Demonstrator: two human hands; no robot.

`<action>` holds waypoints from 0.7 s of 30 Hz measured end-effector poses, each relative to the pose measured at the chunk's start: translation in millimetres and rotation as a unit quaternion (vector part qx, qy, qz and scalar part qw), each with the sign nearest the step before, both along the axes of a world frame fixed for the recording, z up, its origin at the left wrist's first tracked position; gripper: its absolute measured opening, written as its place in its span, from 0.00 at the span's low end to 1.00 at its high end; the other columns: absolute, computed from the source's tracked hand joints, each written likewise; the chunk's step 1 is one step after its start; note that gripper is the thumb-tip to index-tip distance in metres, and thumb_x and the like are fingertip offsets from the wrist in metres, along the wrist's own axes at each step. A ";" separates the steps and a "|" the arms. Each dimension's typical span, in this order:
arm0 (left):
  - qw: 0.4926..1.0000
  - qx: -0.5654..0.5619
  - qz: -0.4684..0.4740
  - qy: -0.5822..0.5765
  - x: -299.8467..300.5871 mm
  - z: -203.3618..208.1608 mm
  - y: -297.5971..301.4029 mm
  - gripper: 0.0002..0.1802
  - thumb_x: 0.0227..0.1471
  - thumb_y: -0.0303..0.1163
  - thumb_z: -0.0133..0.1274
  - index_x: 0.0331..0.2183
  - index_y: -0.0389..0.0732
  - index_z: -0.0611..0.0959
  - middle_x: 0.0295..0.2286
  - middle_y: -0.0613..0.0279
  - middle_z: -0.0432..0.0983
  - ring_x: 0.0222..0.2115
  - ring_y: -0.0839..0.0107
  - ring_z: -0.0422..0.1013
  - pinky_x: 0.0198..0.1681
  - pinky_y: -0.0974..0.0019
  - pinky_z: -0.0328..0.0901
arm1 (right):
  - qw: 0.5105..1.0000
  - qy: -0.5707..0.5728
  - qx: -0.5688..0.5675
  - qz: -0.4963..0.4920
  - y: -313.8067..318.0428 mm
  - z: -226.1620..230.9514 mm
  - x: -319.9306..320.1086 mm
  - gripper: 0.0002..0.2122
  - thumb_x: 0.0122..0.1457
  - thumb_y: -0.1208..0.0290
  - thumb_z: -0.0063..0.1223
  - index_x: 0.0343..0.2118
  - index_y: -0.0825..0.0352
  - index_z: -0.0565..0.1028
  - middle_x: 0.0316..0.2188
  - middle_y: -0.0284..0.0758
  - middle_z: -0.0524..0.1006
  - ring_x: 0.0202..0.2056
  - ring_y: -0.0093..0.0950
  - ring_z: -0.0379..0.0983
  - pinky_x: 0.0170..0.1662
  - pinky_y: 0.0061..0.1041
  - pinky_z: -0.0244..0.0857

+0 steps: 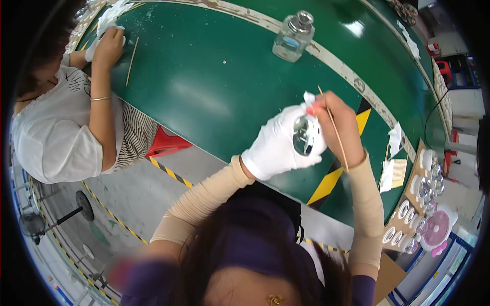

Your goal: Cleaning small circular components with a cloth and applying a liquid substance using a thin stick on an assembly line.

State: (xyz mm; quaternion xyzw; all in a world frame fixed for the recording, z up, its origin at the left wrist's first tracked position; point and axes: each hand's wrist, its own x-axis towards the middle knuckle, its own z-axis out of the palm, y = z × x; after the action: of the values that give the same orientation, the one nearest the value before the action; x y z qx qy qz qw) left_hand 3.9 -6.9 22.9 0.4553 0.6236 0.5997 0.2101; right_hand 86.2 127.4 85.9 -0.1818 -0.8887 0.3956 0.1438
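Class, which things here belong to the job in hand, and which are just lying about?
Likely the job:
shiny round piece in the gloved left hand
wooden stick in the right hand
perhaps the glass bottle

Seemingly unrelated:
red stool
pink fan

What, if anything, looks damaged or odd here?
The pale strip along the green table looks worn: its surface is patchy and scuffed. Also, the left hand wears a white glove while the right hand is bare, a mismatch.

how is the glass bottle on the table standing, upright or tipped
Upright: the glass bottle rests with its base on the green table and its metal top uppermost.
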 end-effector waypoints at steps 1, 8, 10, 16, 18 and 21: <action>1.000 -0.024 -0.006 -0.002 1.5 1.0 -1.3 0.43 0.32 0.41 0.70 0.51 0.41 0.69 0.47 0.51 0.69 0.46 0.51 0.70 0.49 0.57 0.66 | 0.999 0.021 -0.033 0.014 3.0 -3.4 3.1 0.03 0.55 0.78 0.55 0.29 0.71 0.72 0.31 0.40 0.73 0.32 0.34 0.71 0.39 0.25 0.66; 1.000 -0.016 0.000 0.002 -4.8 -8.6 1.1 0.45 0.31 0.41 0.71 0.51 0.42 0.68 0.48 0.49 0.69 0.47 0.51 0.69 0.51 0.56 0.65 | 0.995 0.047 -0.028 0.087 -7.4 11.7 18.8 0.02 0.53 0.79 0.56 0.28 0.70 0.75 0.39 0.42 0.74 0.41 0.33 0.73 0.45 0.25 0.65; 0.999 -0.028 -0.025 0.016 -11.5 -2.9 0.1 0.45 0.31 0.41 0.71 0.52 0.42 0.68 0.49 0.49 0.68 0.48 0.51 0.68 0.51 0.57 0.65 | 1.000 0.008 -0.015 0.020 1.3 6.1 9.9 0.01 0.56 0.79 0.53 0.30 0.70 0.74 0.36 0.37 0.76 0.39 0.25 0.72 0.44 0.21 0.65; 0.991 -0.013 -0.119 0.055 -27.1 1.3 1.9 0.51 0.29 0.38 0.74 0.55 0.42 0.66 0.52 0.48 0.65 0.50 0.52 0.68 0.53 0.60 0.64 | 0.972 0.095 -0.190 -0.097 35.6 1.1 0.1 0.03 0.60 0.76 0.53 0.32 0.70 0.76 0.29 0.27 0.76 0.32 0.14 0.70 0.38 0.13 0.62; 0.989 -0.005 -0.137 0.054 -33.6 0.7 1.8 0.51 0.29 0.38 0.74 0.55 0.42 0.66 0.52 0.47 0.65 0.50 0.52 0.68 0.54 0.61 0.63 | 0.976 0.124 -0.152 -0.095 45.1 10.1 -14.4 0.04 0.60 0.75 0.54 0.32 0.70 0.76 0.29 0.27 0.76 0.32 0.14 0.70 0.37 0.13 0.63; 0.986 0.003 -0.157 0.060 -32.4 1.7 0.7 0.52 0.29 0.39 0.74 0.55 0.40 0.65 0.53 0.47 0.64 0.52 0.50 0.66 0.56 0.61 0.62 | 0.980 0.182 -0.050 -0.058 58.8 24.7 -46.6 0.05 0.60 0.75 0.55 0.31 0.72 0.76 0.29 0.27 0.75 0.32 0.14 0.70 0.37 0.13 0.62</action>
State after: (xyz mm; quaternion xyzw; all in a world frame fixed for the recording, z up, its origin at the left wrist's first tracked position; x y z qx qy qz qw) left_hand -28.4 -6.2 24.6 0.5833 0.5543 0.5325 0.2626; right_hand 39.6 186.3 110.6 -0.1647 -0.8147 0.4571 0.3164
